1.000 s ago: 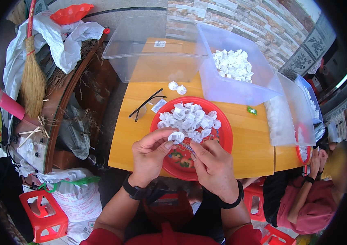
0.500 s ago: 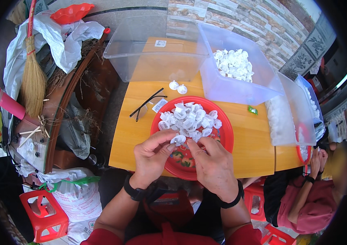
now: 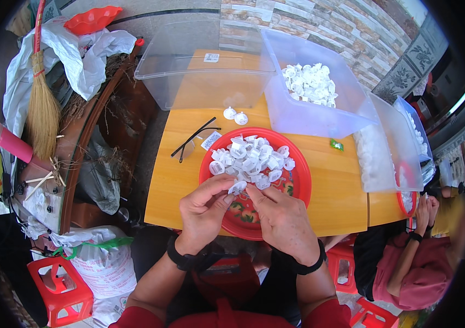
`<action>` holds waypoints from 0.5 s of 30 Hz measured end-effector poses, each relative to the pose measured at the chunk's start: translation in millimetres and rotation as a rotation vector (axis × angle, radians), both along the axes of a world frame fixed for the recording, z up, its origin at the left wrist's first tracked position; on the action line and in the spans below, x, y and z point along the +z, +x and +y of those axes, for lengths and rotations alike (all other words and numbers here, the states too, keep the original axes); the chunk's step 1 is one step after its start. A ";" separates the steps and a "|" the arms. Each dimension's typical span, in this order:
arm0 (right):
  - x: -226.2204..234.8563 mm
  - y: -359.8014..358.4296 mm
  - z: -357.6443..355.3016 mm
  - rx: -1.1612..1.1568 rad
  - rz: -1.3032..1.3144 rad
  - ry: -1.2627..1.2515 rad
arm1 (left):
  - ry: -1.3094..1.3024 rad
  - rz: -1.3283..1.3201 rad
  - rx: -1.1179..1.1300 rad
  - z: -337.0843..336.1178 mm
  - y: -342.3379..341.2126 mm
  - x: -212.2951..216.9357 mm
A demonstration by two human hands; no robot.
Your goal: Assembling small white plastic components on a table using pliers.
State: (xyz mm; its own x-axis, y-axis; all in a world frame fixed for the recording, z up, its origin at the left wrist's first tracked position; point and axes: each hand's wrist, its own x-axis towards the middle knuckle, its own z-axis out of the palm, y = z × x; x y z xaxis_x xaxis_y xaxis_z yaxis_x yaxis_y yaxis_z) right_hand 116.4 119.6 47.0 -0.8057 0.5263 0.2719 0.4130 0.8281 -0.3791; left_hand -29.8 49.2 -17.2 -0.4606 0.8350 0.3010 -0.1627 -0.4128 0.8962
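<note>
My left hand [image 3: 204, 205] pinches a small white plastic piece with a round disc [image 3: 237, 188] between thumb and forefinger, over the near side of a red tray [image 3: 305, 191]. Just right of that piece, my right hand [image 3: 284, 218] has thumb and forefinger pressed together, the tips close to the disc; whatever they may hold is too small to make out. A heap of similar white plastic pieces [image 3: 254, 158] fills the far part of the tray, which has a fruit pattern. Two more round white pieces [image 3: 235, 115] lie on the table [image 3: 331, 205] beyond it.
Dark-framed glasses [image 3: 193, 139] and a white label [image 3: 211, 140] lie left of the tray. A clear bin [image 3: 205, 90] and a bluish bin [image 3: 320, 123] of white pieces stand behind. A green wrapper [image 3: 336, 145] lies right. A co-worker's hands [image 3: 426, 210] are at far right.
My right fingertips have drawn slightly away from the white piece. My left hand still holds it, and the disc now faces up a little differently. The whole view has shifted slightly.
</note>
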 end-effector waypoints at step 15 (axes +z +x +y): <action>-3.3 5.5 6.9 0.040 0.030 -0.062 | -0.036 -0.146 -0.125 1.5 -7.4 -1.2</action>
State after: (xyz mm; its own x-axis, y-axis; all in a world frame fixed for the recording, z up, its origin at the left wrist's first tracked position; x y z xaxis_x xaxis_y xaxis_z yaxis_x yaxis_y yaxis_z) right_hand 121.9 126.6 43.7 -0.8182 0.5107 0.2642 0.3679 0.8181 -0.4421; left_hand -37.2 50.7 -18.4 -0.3892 0.8975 0.2075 -0.3401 -0.3494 0.8731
